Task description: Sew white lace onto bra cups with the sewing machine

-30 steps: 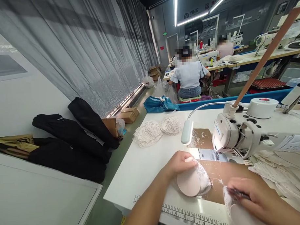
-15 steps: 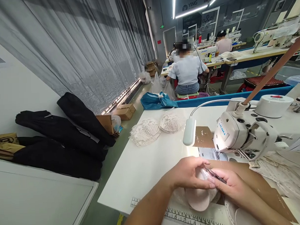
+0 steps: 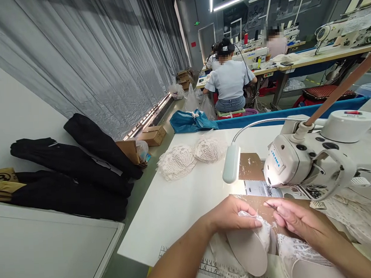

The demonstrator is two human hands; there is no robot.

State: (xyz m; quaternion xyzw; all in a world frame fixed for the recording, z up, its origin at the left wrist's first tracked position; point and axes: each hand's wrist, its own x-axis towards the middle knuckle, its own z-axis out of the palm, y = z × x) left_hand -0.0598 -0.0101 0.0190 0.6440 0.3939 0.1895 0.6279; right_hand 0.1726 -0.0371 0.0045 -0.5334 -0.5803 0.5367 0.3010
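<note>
My left hand pinches the upper edge of a white lace bra cup between thumb and fingers. Its smooth beige foam pad hangs below, over the table's printed ruler. My right hand is closed around dark, slim thread snips, mostly hidden by the fingers; their tip points left, just above and apart from the lace. A second lace cup with a beige pad lies under my right wrist, near the bottom edge of the view.
A white sewing machine stands at right, with a lamp beside its head. Two lace cup stacks lie at the table's far left. More lace is piled at right. Co-workers sit ahead, one in a light-blue shirt.
My right hand has moved away from my left, rightward and up, with the snips. The lace cup is now more spread out, its pad lower. The camera view has shifted slightly.
</note>
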